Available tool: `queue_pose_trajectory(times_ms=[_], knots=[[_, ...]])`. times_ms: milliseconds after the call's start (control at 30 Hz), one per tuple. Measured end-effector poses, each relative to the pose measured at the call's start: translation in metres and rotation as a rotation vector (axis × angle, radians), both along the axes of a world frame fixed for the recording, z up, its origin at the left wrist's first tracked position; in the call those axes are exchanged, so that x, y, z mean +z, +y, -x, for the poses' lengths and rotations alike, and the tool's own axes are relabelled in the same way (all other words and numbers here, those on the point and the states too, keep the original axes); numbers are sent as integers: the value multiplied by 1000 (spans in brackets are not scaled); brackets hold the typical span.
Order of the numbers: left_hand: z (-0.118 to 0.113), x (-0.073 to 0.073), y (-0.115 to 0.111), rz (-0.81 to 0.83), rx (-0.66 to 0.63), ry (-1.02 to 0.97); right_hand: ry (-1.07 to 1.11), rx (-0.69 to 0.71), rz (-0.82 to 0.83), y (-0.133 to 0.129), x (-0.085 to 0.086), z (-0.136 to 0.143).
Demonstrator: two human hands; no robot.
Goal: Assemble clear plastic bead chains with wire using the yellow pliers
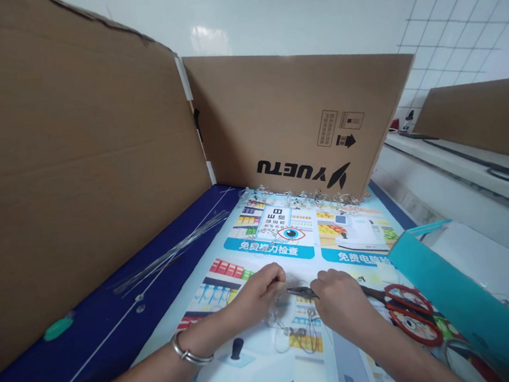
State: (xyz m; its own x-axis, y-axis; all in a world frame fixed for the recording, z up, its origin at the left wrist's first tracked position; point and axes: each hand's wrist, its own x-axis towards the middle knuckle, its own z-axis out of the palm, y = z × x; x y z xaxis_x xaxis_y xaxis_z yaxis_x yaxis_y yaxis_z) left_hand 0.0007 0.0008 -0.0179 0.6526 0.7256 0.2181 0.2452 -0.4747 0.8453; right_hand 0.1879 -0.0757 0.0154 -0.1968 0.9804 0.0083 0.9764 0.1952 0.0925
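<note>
Steadying the looped wire (pixel 297 332) matters most at this step, I would judge. The left hand (pixel 260 289), thumb and forefinger pinched together, is just beside the tip of what look like pliers (pixel 302 293); it seems to have part of the looped wire in its pinch, though the exact spot is too small to make out. Most of the looped wire lies on the near side of the pliers. The right hand (pixel 342 301) is curled around the pliers, nose toward the left fingertips; whether the nose grips anything, I cannot tell. Good practice would be to bite close to the pinch, turn from the wrist and spare the fingertips. Loose loops could snag. The red-handled scissors (pixel 406 322) to the right of the pliers, beside the right forearm, deserve some caution too.
</note>
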Motion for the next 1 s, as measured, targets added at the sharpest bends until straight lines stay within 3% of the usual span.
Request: queue_pose_trajectory(times_ms=[1000], knots=[[-4,0,-9,-61,100,16,-15,-22,6,-2,-1,10]])
